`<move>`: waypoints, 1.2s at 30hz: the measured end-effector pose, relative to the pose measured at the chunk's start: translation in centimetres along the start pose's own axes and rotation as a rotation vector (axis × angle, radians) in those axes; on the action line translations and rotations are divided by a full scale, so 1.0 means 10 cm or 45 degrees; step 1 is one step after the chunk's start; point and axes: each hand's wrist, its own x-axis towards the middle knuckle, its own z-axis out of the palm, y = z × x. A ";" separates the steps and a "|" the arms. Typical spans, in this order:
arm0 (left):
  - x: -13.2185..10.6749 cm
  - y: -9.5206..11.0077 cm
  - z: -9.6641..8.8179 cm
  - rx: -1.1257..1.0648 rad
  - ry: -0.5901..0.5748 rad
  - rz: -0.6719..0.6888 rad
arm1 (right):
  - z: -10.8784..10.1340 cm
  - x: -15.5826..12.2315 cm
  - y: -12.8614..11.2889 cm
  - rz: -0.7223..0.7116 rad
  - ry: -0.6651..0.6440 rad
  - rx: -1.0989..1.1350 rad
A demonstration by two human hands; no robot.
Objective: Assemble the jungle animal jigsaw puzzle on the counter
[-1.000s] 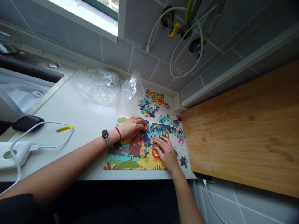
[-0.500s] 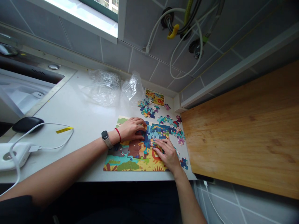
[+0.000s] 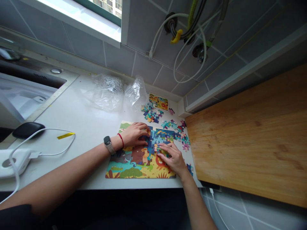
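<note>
A jigsaw puzzle (image 3: 134,172) with jungle animals lies flat on the white counter, most of it joined. My left hand (image 3: 137,133) rests over its upper middle, fingers curved and apart from the thumb, fingertips on a dark blue part. On the right half lies my right hand (image 3: 173,156), its fingers stretched over the lion picture and its thumb apart. A small orange and pink puzzle piece (image 3: 156,147) shows just beside the right fingertips; I cannot tell whether they touch it. Part of the puzzle is hidden under both hands.
Loose puzzle pieces (image 3: 152,115) lie behind the puzzle, and more pieces (image 3: 184,140) along its right. A picture card (image 3: 159,101) and clear plastic bags (image 3: 107,92) are at the back. A wooden board (image 3: 247,137) borders the right; a power strip (image 3: 14,163) and black mouse (image 3: 28,130) stand left.
The view has shifted slightly, so the counter sits a little lower. Both hands keep nearly the same places on the puzzle.
</note>
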 end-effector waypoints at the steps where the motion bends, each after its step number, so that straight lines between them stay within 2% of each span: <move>1: 0.00 0.00 0.00 0.001 0.000 0.000 | 0.00 0.01 0.00 0.003 -0.002 0.010; 6: 0.00 0.01 -0.02 0.014 -0.015 -0.006 | -0.12 -0.01 0.03 0.063 0.010 0.019; 12: -0.01 0.02 -0.01 -0.006 0.027 -0.103 | -0.53 -0.31 0.19 0.226 0.053 -0.126; 16: -0.02 0.01 0.01 -0.032 0.044 -0.111 | -0.69 -0.46 0.32 0.341 -0.046 -0.152; 21: -0.02 0.00 0.01 -0.014 0.023 -0.105 | -0.64 -0.51 0.36 0.385 -0.156 -0.184; 27: -0.03 0.00 0.02 -0.007 0.009 -0.139 | -0.57 -0.48 0.30 0.368 0.006 -0.244; 33: -0.02 0.05 -0.02 -0.010 0.017 -0.186 | -0.40 -0.06 0.51 0.311 0.116 -0.323; 36: -0.02 0.05 -0.04 0.005 0.024 -0.190 | -0.29 0.14 0.62 0.300 0.116 -0.326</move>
